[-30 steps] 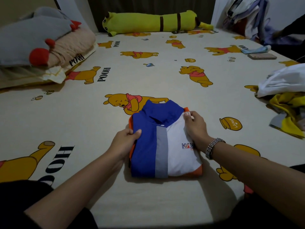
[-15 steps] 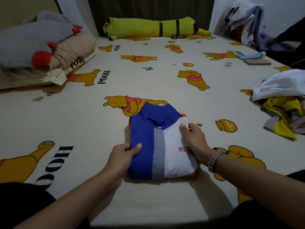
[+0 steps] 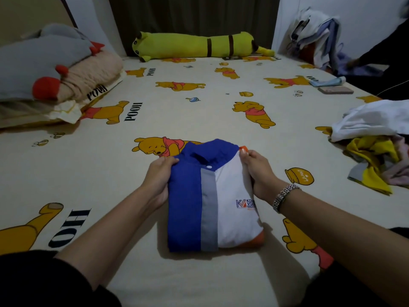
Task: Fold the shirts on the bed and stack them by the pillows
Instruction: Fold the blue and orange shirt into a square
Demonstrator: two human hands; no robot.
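Observation:
A folded shirt [image 3: 212, 202], blue on the left, grey down the middle and white with a logo on the right, lies on the bed sheet [image 3: 199, 111] in front of me. My left hand [image 3: 158, 176] grips its left edge near the collar, thumb on top. My right hand [image 3: 257, 171], with a metal watch at the wrist, grips the right edge the same way. Unfolded shirts [image 3: 374, 138], white and yellow, lie in a heap at the right. The pillows [image 3: 55, 69] are stacked at the far left.
A long yellow plush bolster [image 3: 199, 44] lies along the far edge. A phone [image 3: 335, 90] and a blue cloth sit at the far right, near hanging clothes [image 3: 316, 38]. A dark-clad person is partly visible at the right edge.
Both hands have slid up the folded shirt's sides toward the collar and now grip its edges; my right hand left the white front panel.

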